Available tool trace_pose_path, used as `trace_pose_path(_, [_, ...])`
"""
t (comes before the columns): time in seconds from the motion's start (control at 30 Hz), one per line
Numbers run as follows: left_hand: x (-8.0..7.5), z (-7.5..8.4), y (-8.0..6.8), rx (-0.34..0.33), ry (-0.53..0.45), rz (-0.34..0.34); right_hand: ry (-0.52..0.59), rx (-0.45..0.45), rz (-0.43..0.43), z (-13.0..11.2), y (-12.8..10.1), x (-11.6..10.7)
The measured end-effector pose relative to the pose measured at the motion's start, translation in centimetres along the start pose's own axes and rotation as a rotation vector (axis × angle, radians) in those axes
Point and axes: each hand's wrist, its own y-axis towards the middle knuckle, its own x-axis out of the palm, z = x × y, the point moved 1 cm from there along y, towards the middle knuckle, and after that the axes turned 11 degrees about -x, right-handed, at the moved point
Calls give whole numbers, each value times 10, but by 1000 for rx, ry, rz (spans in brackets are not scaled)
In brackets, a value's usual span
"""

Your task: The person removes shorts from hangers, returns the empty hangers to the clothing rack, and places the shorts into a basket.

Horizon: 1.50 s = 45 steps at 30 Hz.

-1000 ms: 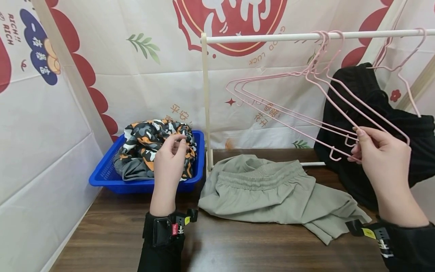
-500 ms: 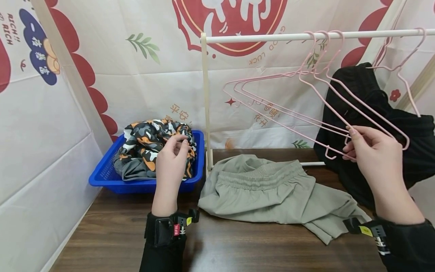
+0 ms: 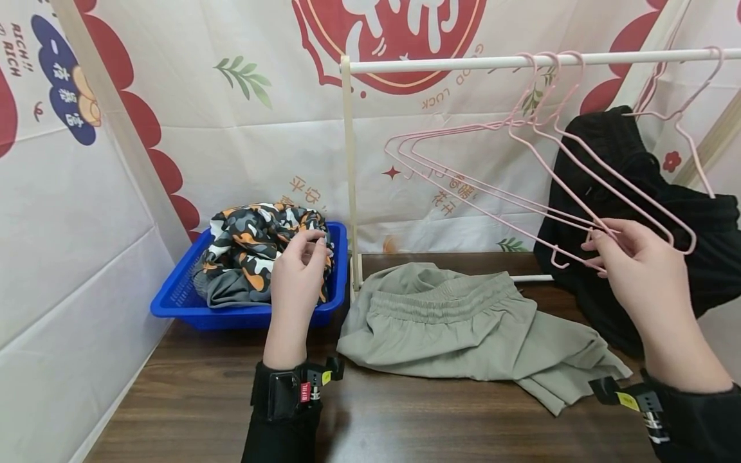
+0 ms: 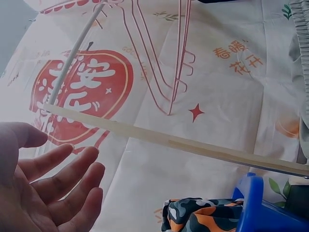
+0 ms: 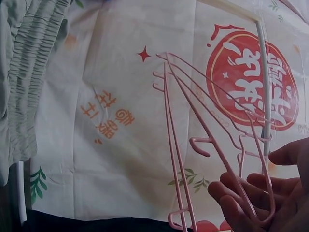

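Note:
My right hand (image 3: 648, 270) is at the lower right end of the nearest pink hanger (image 3: 556, 168). In the right wrist view that hanger's end (image 5: 266, 212) lies across the palm side of my fingers, with the thumb held apart from it. Two more pink hangers hang just behind it on the white rail (image 3: 440, 65). My left hand (image 3: 296, 270) hovers over the front of the blue basket (image 3: 211, 318), fingers loosely bent, nothing in them. Camouflage-patterned clothing (image 3: 249, 238) fills the basket. Grey-green elastic-waist trousers (image 3: 457, 334) lie on the table.
Black trousers (image 3: 602, 193) hang from another pink hanger (image 3: 697, 135) at the right. The rack's upright (image 3: 350, 173) stands between basket and hangers. A printed cloth (image 3: 243, 148) encloses the back and sides of the wooden table (image 3: 405, 431).
The nearest hanger has slid left along the rail, away from the other two. My right hand went left with it, then shifted slightly right, its thumb changing position. My left hand drifted slightly right.

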Motion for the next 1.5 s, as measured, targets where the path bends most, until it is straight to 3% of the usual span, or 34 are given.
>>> trace_pose_path(0.17, [0, 1, 0, 10, 3, 1, -67, 15, 36, 1, -7, -6])
trace_pose_path(0.33, [0, 2, -1, 19, 3, -5, -154, 42, 12, 5, -15, -9])
trace_pose_path(0.57, [0, 2, -2, 14, 3, -22, -187, 58, -1, 10, -25, -11])
trace_pose_path(0.97, [-5, 2, -3, 28, 17, -6, -333, 53, -61, 2, -36, -21])
trace_pose_path(1.23, [-6, 7, -2, 50, 45, -5, -338, 7, -55, -11, -38, -18])
trace_pose_path(1.5, [3, 10, -1, 87, 62, -28, -291, -57, -132, -25, -36, -8])
